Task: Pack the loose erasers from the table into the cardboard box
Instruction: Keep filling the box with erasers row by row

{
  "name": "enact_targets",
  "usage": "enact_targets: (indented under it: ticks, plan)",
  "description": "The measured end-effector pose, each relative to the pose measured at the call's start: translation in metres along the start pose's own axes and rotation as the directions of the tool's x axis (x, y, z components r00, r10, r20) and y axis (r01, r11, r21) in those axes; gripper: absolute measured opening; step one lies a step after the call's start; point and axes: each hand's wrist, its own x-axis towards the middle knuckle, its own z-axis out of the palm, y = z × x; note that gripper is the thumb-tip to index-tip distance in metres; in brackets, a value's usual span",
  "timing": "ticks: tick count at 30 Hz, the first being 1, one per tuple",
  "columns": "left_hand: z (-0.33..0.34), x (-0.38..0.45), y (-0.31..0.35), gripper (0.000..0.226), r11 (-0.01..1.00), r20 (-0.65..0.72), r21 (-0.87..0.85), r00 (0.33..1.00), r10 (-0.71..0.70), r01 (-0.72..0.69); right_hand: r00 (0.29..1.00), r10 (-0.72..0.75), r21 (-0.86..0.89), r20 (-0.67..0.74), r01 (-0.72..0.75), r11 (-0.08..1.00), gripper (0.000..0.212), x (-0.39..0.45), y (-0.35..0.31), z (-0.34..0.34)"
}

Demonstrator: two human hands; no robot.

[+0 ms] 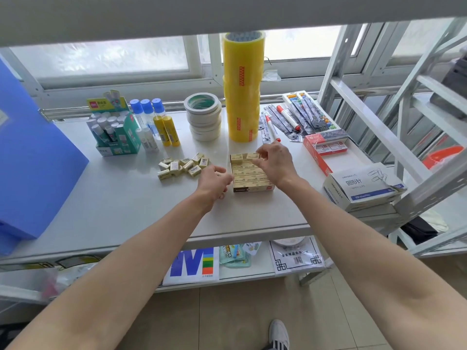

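Note:
A small open cardboard box [252, 189] sits mid-table, filled with rows of cream-wrapped erasers. My right hand [274, 161] hovers over the box's far end and pinches one eraser [253, 155] between thumb and fingers at the top row. My left hand [214, 181] rests against the box's left side, fingers curled; I cannot tell if anything is in it. A loose pile of several erasers [183, 165] lies on the table just left of the box.
Behind the box stand a tall stack of yellow tape rolls [242, 87], white tape rolls [204, 117], glue sticks and bottles [156, 122]. Markers [274, 127], a red box [326, 145] and a paper-clip box [361, 185] are right. A blue bin [30, 152] stands left.

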Motion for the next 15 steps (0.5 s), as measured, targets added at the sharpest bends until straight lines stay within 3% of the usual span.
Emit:
enact_targets:
  ticks: [5, 10, 15]
  plan:
    - [0.002, 0.004, -0.007, 0.027, 0.993, 0.013, 0.115, 1.000, 0.005, -0.007, 0.992, -0.022, -0.119, 0.123, 0.036, 0.992, 0.022, 0.016, -0.003, 0.004]
    - [0.002, 0.006, -0.008, 0.021, 0.985, 0.021, 0.169, 1.000, 0.021, -0.025, 0.991, -0.013, -0.102, 0.137, 0.027, 0.994, 0.034, 0.018, -0.002, 0.009]
    - [0.003, 0.006, -0.008, 0.019, 0.984, 0.015, 0.176, 1.000, 0.020, -0.022, 0.994, -0.023, -0.130, 0.105, 0.037, 0.991, 0.016, 0.017, -0.007, 0.011]
